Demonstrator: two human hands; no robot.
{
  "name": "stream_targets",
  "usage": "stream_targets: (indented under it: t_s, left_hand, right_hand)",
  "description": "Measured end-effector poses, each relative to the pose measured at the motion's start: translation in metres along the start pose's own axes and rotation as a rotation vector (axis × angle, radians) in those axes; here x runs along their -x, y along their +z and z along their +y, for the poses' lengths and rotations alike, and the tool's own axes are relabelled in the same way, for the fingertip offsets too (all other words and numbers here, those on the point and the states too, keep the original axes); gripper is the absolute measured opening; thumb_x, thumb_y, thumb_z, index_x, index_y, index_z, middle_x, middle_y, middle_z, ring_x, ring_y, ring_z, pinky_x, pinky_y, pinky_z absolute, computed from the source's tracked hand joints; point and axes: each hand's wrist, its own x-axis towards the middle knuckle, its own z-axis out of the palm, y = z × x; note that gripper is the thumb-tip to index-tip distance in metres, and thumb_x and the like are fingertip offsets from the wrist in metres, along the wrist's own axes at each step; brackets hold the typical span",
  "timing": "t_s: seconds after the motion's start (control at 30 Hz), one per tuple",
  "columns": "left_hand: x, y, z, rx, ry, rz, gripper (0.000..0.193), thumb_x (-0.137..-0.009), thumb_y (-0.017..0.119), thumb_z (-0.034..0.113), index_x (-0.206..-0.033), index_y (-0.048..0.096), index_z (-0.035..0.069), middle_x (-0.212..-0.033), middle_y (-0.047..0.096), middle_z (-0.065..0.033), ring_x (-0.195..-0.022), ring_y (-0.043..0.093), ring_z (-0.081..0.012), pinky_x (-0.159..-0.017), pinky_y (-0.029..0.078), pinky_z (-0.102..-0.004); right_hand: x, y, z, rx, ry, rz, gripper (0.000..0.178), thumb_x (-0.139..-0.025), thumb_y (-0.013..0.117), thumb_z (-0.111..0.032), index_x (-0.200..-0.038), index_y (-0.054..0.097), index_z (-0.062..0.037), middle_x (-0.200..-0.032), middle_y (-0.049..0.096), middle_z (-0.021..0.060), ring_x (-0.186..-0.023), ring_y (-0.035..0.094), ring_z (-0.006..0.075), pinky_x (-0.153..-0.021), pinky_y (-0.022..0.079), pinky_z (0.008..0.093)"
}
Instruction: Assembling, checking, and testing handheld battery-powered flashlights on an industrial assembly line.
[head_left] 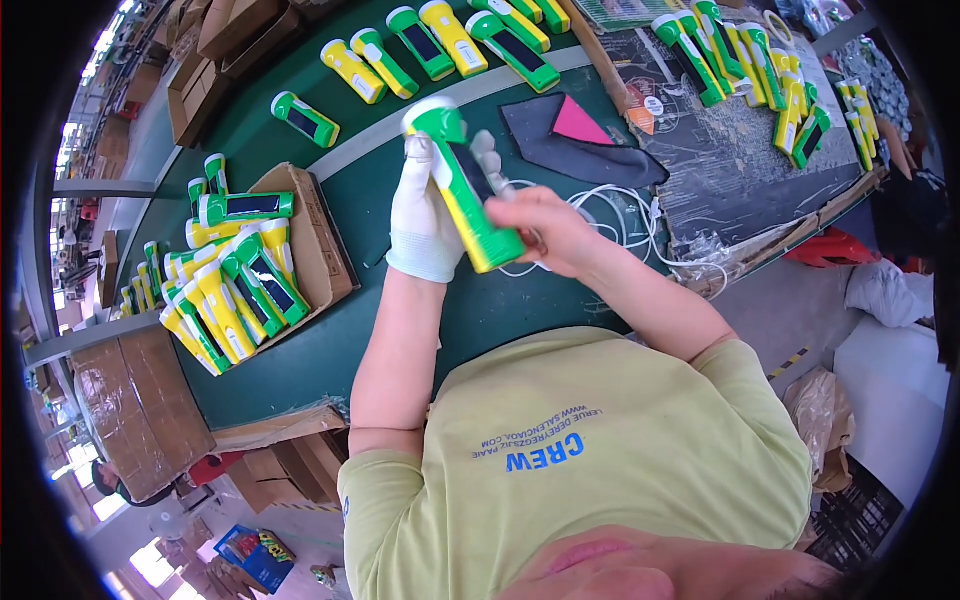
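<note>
My left hand (425, 215), in a white glove, is wrapped around a green and yellow flashlight (480, 222) with a dark panel along its side. Its wide lens end points up and away from me, and the lower end tilts toward my body. Bare, my right hand (552, 230) presses its thumb against the flashlight near the lower end of the panel. The fingers of that hand are curled, partly hidden behind the thumb. Just beyond the flashlight lies a dark grey cloth (545, 140) with a pink patch. A white cable (640, 215) is coiled beside my right wrist.
At left, a cardboard box (325, 235) holds several similar flashlights (245, 285). More flashlights (420, 45) lie in a row across the far side of the green table (350, 190). A worn dark board (705, 180) at right carries another group (745, 60).
</note>
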Motion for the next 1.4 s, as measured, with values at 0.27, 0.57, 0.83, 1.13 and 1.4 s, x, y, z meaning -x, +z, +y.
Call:
stream_targets:
  t_s: [0.27, 0.57, 0.83, 1.13, 1.4]
  left_hand:
    - [0.001, 0.010, -0.009, -0.231, 0.430, -0.020, 0.041, -0.092, 0.062, 0.039, -0.111, 0.046, 0.006, -0.089, 0.057, -0.0062, -0.079, 0.058, -0.0160, -0.073, 0.050, -0.0298]
    - [0.007, -0.011, 0.005, -0.702, 0.511, -0.111, 0.074, -0.092, 0.054, 0.055, -0.140, 0.036, 0.001, -0.132, 0.050, -0.0158, -0.116, 0.053, -0.0267, -0.096, 0.043, -0.0371]
    - [-0.086, -0.115, 0.073, -1.162, 0.653, 0.245, 0.044, -0.095, 0.057, 0.028, -0.132, 0.049, 0.007, -0.129, 0.052, -0.0130, -0.117, 0.053, -0.0248, -0.099, 0.041, -0.0367]
    - [-0.167, -0.163, 0.106, -1.668, 0.419, 0.936, 0.082, -0.080, 0.069, 0.041, -0.145, 0.032, 0.009, -0.128, 0.057, -0.0196, -0.116, 0.056, -0.0382, -0.102, 0.041, -0.0426]
    - [-0.162, -0.166, 0.111, -0.463, 0.207, 0.277, 0.049, -0.096, 0.046, 0.026, -0.142, 0.043, 0.008, -0.091, 0.057, 0.0020, -0.075, 0.052, -0.0078, -0.062, 0.044, -0.0218]
  right_hand:
    - [0.017, 0.008, -0.024, 0.652, -0.452, 0.253, 0.040, -0.090, 0.064, -0.041, -0.094, 0.065, -0.0019, -0.072, 0.065, 0.0028, -0.056, 0.050, 0.0055, -0.051, 0.040, 0.0218]
    - [0.078, -0.019, -0.153, 0.832, -0.970, 0.714, 0.014, -0.085, 0.071, -0.015, -0.089, 0.068, -0.0027, -0.083, 0.067, 0.0028, -0.070, 0.064, 0.0093, -0.061, 0.051, 0.0268]
    - [0.113, -0.135, -0.243, 1.956, 0.079, 1.458, 0.065, -0.083, 0.057, -0.063, -0.101, 0.065, -0.0014, -0.098, 0.069, 0.0169, -0.093, 0.068, 0.0323, -0.079, 0.053, 0.0435]
    - [0.127, -0.118, -0.146, 1.970, -0.216, 1.200, 0.036, -0.085, 0.062, -0.046, -0.083, 0.067, -0.0107, -0.074, 0.068, 0.0131, -0.073, 0.068, 0.0325, -0.067, 0.053, 0.0460]
    - [0.125, -0.095, -0.105, 1.632, -0.551, 1.072, 0.022, -0.079, 0.070, -0.031, -0.081, 0.067, -0.0093, -0.074, 0.067, 0.0111, -0.068, 0.067, 0.0307, -0.060, 0.052, 0.0406]
